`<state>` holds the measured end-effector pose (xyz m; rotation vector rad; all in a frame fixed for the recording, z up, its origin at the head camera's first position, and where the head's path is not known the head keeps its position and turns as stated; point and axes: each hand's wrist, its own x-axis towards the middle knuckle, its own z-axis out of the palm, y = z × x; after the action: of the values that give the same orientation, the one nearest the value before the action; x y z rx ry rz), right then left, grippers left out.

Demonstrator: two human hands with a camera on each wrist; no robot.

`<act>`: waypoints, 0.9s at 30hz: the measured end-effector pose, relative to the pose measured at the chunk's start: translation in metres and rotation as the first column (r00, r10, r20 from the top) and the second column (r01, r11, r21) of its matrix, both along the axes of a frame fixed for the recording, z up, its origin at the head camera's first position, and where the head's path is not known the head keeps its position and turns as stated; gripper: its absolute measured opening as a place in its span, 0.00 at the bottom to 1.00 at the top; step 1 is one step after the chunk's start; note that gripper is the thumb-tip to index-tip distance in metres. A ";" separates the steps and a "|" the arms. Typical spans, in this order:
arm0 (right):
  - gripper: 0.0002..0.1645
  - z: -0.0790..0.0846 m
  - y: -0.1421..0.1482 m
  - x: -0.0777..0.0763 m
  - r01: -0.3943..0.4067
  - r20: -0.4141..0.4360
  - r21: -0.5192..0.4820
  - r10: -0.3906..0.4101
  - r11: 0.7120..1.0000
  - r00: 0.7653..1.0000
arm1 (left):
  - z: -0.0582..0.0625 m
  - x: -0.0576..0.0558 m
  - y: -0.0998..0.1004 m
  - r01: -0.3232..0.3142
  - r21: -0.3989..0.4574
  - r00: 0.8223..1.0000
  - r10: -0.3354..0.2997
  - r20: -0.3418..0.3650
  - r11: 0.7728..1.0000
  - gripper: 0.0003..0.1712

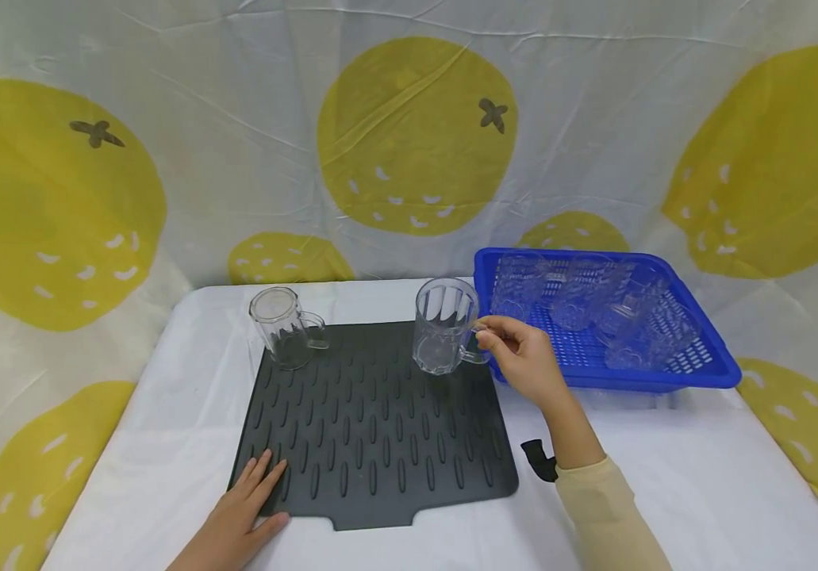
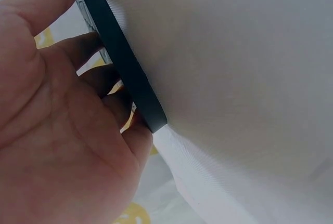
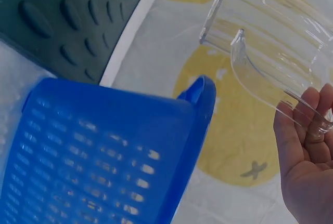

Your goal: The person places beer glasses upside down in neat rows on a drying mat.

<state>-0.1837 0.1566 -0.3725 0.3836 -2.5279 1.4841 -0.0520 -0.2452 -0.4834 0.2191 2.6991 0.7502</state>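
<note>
My right hand (image 1: 528, 361) grips the handle of a clear glass mug (image 1: 444, 321) at the back right of the black ridged mat (image 1: 373, 452). In the right wrist view the mug (image 3: 281, 31) is partly cut off, and the fingers (image 3: 307, 112) pinch its handle. Flat on the mat's front left corner rests my left hand (image 1: 240, 507), its fingers extended. The left wrist view has the left hand (image 2: 67, 120) at the mat's dark edge (image 2: 125, 57). A second glass mug (image 1: 283, 329) stands at the mat's back left corner, handle to the right.
A blue perforated basket (image 1: 694, 381) at the back right holds several clear glass mugs (image 1: 580, 301). A small black object (image 1: 539, 460) lies beside the right forearm. Behind the white-covered table (image 1: 144, 444) hangs a lemon-print cloth (image 1: 237, 159).
</note>
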 end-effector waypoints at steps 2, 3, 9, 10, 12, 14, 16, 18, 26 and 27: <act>0.15 -0.002 -0.004 -0.001 -0.022 -0.001 -0.001 0.022 1.000 1.000 | 0.000 0.002 0.000 0.001 0.004 1.000 -0.001 -0.008 1.000 0.46; 0.15 -0.003 -0.006 -0.001 -0.030 0.001 0.003 0.030 1.000 1.000 | 0.000 0.002 0.000 0.000 0.007 1.000 0.000 -0.012 1.000 0.46; 0.15 -0.009 -0.016 -0.003 -0.079 0.015 -0.002 0.079 0.997 0.997 | 0.003 0.006 0.001 -0.016 0.006 1.000 0.016 -0.027 1.000 0.45; 0.15 -0.010 -0.017 -0.003 -0.086 0.017 -0.002 0.086 0.996 0.996 | 0.003 0.006 0.001 -0.017 0.008 0.999 0.017 -0.028 1.000 0.45; 0.16 -0.011 -0.020 -0.003 -0.099 0.023 0.004 0.099 0.995 0.995 | 0.004 0.006 0.002 -0.014 0.008 0.999 0.015 -0.033 1.000 0.45; 0.16 -0.012 -0.022 -0.003 -0.107 0.031 0.008 0.107 0.994 0.994 | 0.004 0.005 0.004 -0.010 0.008 0.999 0.011 -0.034 1.000 0.45; 0.16 -0.013 -0.024 -0.002 -0.118 0.036 0.009 0.117 0.993 0.992 | 0.004 0.005 0.006 -0.008 -0.001 0.999 0.008 -0.036 1.000 0.44; 0.16 -0.015 -0.026 -0.001 -0.131 0.039 0.008 0.131 0.991 0.991 | 0.005 0.004 0.008 -0.005 -0.017 0.999 0.005 -0.039 1.000 0.44; 0.14 -0.023 -0.038 -0.004 -0.162 0.027 -0.016 0.162 0.987 0.986 | 0.015 0.000 0.006 -0.001 -0.056 1.000 0.000 -0.022 0.998 0.43; 0.14 -0.024 -0.041 -0.005 -0.172 0.023 -0.019 0.172 0.985 0.985 | 0.018 -0.002 0.005 -0.003 -0.064 1.000 0.002 -0.016 0.998 0.43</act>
<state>-0.1888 0.1161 -0.3969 0.5983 -2.5556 1.5784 -0.0539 -0.2402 -0.4656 0.2074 2.7340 0.6644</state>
